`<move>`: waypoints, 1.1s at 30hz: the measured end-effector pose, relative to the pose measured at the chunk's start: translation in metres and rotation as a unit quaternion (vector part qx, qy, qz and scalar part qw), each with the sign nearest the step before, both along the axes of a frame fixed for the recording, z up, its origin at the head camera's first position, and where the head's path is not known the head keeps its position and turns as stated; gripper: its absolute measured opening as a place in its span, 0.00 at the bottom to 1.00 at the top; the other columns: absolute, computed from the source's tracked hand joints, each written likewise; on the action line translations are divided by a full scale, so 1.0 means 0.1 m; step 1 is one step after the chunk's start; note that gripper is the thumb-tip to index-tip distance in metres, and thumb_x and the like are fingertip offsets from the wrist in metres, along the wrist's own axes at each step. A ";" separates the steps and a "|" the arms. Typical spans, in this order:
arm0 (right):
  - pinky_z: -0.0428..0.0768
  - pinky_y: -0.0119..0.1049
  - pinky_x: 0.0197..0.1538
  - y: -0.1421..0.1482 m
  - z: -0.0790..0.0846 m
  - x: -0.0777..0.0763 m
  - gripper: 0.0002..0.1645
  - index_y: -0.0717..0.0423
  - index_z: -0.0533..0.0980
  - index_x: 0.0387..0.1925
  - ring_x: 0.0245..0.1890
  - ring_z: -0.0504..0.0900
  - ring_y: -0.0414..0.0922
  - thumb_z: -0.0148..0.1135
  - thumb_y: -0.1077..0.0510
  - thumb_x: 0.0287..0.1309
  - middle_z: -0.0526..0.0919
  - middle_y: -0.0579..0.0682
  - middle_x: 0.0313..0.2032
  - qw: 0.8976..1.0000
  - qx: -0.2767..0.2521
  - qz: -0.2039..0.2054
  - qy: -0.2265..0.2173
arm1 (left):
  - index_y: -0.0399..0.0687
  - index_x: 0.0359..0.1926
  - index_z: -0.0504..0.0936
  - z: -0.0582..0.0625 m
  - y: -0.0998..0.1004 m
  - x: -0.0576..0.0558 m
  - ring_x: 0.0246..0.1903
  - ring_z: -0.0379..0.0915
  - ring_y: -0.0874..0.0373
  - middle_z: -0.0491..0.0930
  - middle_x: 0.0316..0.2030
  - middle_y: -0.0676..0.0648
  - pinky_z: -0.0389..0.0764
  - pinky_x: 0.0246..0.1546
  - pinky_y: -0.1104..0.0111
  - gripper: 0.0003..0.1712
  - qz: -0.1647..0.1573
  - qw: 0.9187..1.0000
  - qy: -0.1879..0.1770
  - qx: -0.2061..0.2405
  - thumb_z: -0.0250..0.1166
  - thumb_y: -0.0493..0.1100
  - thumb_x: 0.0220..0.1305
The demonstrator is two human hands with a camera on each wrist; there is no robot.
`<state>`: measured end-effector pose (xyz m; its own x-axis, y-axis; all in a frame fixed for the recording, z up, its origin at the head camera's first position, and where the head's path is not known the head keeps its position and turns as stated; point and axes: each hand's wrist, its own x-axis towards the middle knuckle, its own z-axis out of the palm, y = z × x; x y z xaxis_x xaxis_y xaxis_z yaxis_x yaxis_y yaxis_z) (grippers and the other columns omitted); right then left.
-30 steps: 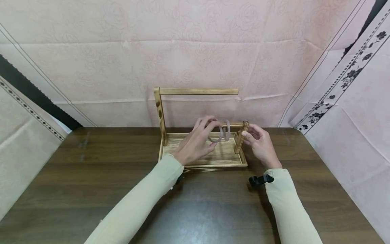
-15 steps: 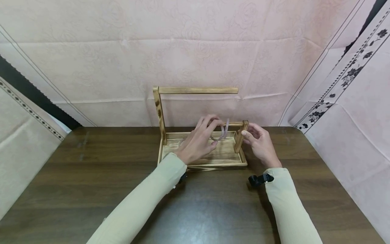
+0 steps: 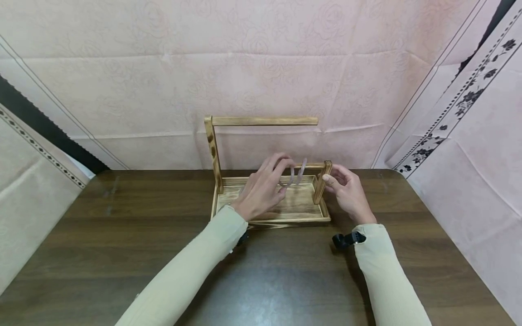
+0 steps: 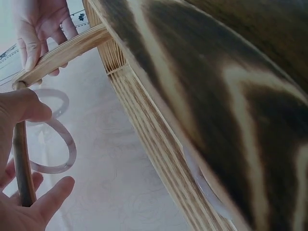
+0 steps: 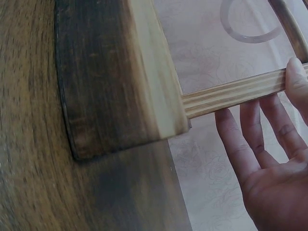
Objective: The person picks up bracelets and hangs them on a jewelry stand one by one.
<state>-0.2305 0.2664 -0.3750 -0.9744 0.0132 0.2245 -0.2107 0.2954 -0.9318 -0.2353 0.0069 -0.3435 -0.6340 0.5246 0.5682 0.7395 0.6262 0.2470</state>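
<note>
A wooden display stand (image 3: 265, 121) has a shallow tray base, a tall left post with an upper bar, and a short right post carrying a lower bar. Two pale, translucent bangles hang around the lower bar; the nearer bangle (image 4: 74, 151) is by my left fingers, the other bangle (image 3: 301, 171) just to its right. My left hand (image 3: 258, 190) arches over that bar, forefinger at the bangle's top and thumb apart below. My right hand (image 3: 350, 194) holds the short right post, thumb on one side and fingers on the other. My left hand hides part of the tray.
The stand sits at the back of a brown wooden table (image 3: 285, 280), close to a patterned cloth (image 3: 261, 90) behind. In the left wrist view, a pale curved piece (image 4: 204, 185) shows along the stand's wooden edge. A dark strapped device (image 3: 344, 241) is on the right wrist.
The two bangles first came together, then parted again, and both now hang tilted. The nearer one has shifted slightly left along with my left fingers. My right hand keeps its place on the post.
</note>
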 end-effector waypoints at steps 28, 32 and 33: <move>0.85 0.37 0.54 -0.01 0.02 0.02 0.25 0.64 0.71 0.63 0.48 0.81 0.31 0.61 0.56 0.71 0.79 0.47 0.49 1.000 0.004 -0.004 0.000 | 0.55 0.67 0.69 0.07 -0.47 0.15 0.62 0.67 0.49 0.63 0.71 0.47 0.77 0.22 0.68 0.39 0.057 0.998 -0.001 0.010 0.70 0.55 0.53; 0.85 0.31 0.51 -0.01 0.03 0.02 0.24 0.65 0.71 0.63 0.47 0.81 0.31 0.61 0.57 0.71 0.79 0.46 0.48 1.000 -0.003 -0.002 0.000 | 0.55 0.66 0.70 0.05 -0.57 0.17 0.63 0.66 0.49 0.65 0.70 0.47 0.81 0.30 0.63 0.38 0.059 0.998 -0.008 0.020 0.69 0.55 0.54; 0.85 0.31 0.51 -0.01 0.03 0.02 0.24 0.65 0.71 0.63 0.47 0.81 0.31 0.61 0.57 0.71 0.79 0.46 0.47 1.000 -0.004 -0.002 0.000 | 0.55 0.65 0.70 0.05 -0.59 0.17 0.63 0.66 0.49 0.65 0.69 0.47 0.82 0.32 0.61 0.37 0.060 0.998 -0.009 0.022 0.69 0.54 0.54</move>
